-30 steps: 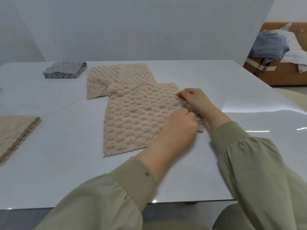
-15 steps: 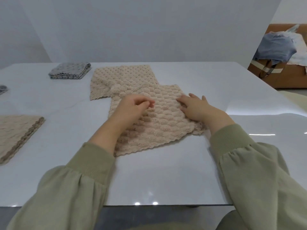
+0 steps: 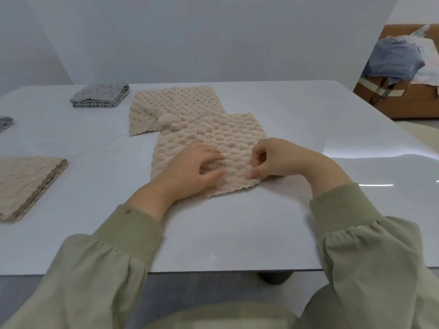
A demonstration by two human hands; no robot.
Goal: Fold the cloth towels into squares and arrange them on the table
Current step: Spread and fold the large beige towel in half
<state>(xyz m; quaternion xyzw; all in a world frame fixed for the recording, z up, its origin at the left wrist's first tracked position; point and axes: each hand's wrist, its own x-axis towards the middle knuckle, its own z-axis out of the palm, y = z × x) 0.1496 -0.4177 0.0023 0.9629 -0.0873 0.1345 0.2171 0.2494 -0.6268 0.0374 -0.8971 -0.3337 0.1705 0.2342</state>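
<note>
Hands are working on the beige towel point(image 3: 213, 141) at the middle of the desk point(image 3: 237, 229). Left hand point(image 3: 193, 172) is lying on the towel's near half with fingers curled loosely, closed on nothing. Right hand point(image 3: 278, 159), at 3 o'clock from the left, is pinching the towel's near right edge between thumb and fingertips. Towel is stretching away from both hands toward 12 o'clock, its far part overlapped. Folded beige towel point(image 3: 26, 184) is lying at 9 o'clock; folded grey towel point(image 3: 101, 95) is sitting at 11 o'clock.
</note>
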